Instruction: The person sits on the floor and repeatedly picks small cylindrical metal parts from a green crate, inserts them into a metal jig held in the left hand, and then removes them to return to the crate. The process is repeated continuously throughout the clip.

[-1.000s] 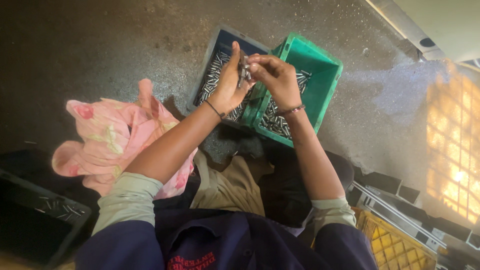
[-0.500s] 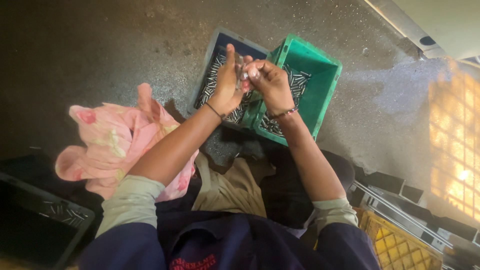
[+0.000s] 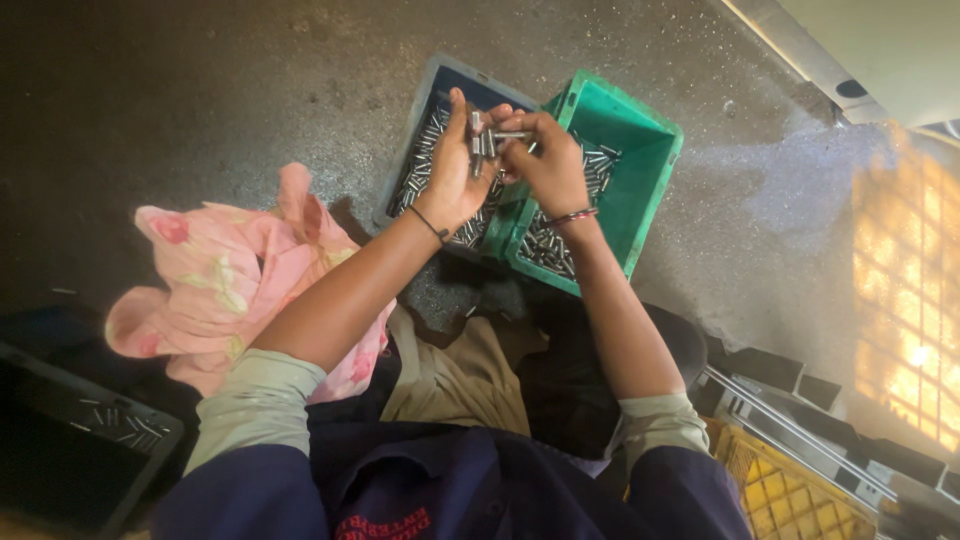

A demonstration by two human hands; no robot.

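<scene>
Pins (image 3: 497, 137) sit pinched between my left hand (image 3: 455, 170) and right hand (image 3: 548, 165), both grips pressed together. I keep them above the green bin (image 3: 640, 190) so strays drop inside.

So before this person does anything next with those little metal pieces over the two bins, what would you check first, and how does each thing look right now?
1. Small metal pins gripped by both hands: ok, the left hand and right hand meet on them.
2. Hands over a bin, in case a pin drops: ok, they hover above the blue bin and green bin.
3. Bins resting flat on the floor: ok.
4. Both bins hold pins: ok.
5. Which bin holds finished pieces: cannot tell.
6. Pink cloth clear of the bins: ok, it lies apart to the left.
</scene>
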